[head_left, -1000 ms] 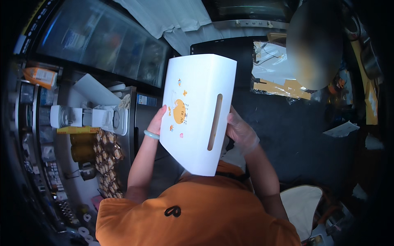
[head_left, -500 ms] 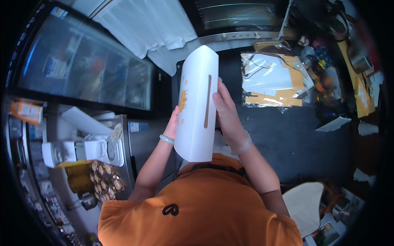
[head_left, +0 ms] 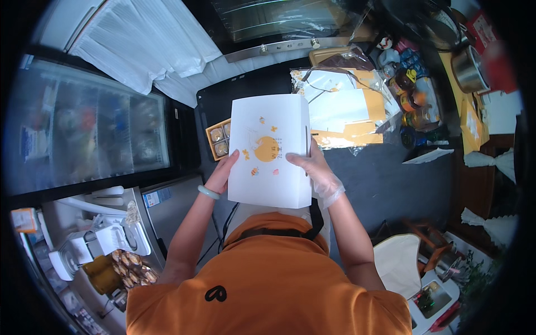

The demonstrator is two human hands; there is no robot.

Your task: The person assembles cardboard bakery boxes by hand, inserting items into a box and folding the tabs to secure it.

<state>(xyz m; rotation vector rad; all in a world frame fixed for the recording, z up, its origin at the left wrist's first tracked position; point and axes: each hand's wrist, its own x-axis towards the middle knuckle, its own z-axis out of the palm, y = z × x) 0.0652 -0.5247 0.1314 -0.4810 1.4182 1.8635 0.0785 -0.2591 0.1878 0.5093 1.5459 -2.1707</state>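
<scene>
A white cardboard box sleeve point(head_left: 251, 117) printed with a yellow round and small bees is held in front of my waist, its broad face upward. A long slot shows along its right side. My left hand point(head_left: 224, 170), bare with a pale bangle at the wrist, grips the left edge. On the right edge, my right hand point(head_left: 315, 167) in a clear plastic glove has its thumb on top; its other fingers are mostly hidden. Behind the sleeve, partly covered, an orange tray point(head_left: 210, 138) of round wrapped pastries lies on the dark table.
Flat white and yellow card packaging point(head_left: 335, 109) in clear plastic lies at the back right. Bottles and jars point(head_left: 410, 103) stand beyond it. A glass-door fridge point(head_left: 95, 123) is at left, above a shelf with a white appliance point(head_left: 70, 257). A chair point(head_left: 396, 262) stands at lower right.
The sleeve has turned from edge-on to its printed face upward, both hands still on it. My view has shifted, and the pastry tray has come into sight behind it.
</scene>
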